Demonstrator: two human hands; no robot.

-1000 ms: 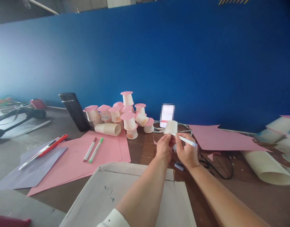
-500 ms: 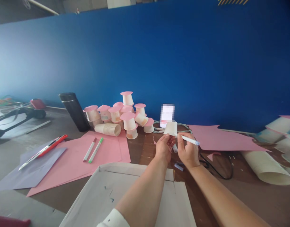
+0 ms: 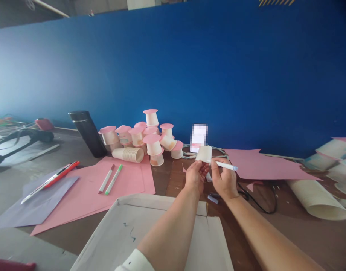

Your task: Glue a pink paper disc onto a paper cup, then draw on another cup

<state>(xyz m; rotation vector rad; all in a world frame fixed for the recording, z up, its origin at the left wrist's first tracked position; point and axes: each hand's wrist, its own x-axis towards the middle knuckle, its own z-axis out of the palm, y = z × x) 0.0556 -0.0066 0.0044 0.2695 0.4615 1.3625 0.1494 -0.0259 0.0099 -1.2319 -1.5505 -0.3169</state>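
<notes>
My left hand (image 3: 195, 175) is closed on a white paper cup (image 3: 204, 153), its fingers at the cup's lower edge. A white marker with a pale blue end (image 3: 225, 165) is gripped in my right hand (image 3: 225, 180), its tip against the cup's lower right side. Whatever the tip has drawn is too small to make out. Under the hands lies a loose blue-grey marker cap (image 3: 213, 199). Behind the cup stands a lit screen (image 3: 199, 134), blurred out. Paper cups with pink discs on top (image 3: 152, 145) are piled to the left.
Nested cups (image 3: 129, 154) lie near a black flask (image 3: 89, 133). Two markers (image 3: 114, 179) rest on pink paper (image 3: 85, 184), beside a red utility knife (image 3: 61, 174). A white board (image 3: 105, 237) is under my arms. Rightward are pink paper (image 3: 265, 163), a cable (image 3: 263, 209), and a cardboard tube (image 3: 316, 199).
The cup has tilted slightly in my left hand. My right hand still keeps the marker against it; the view has shifted a little.
</notes>
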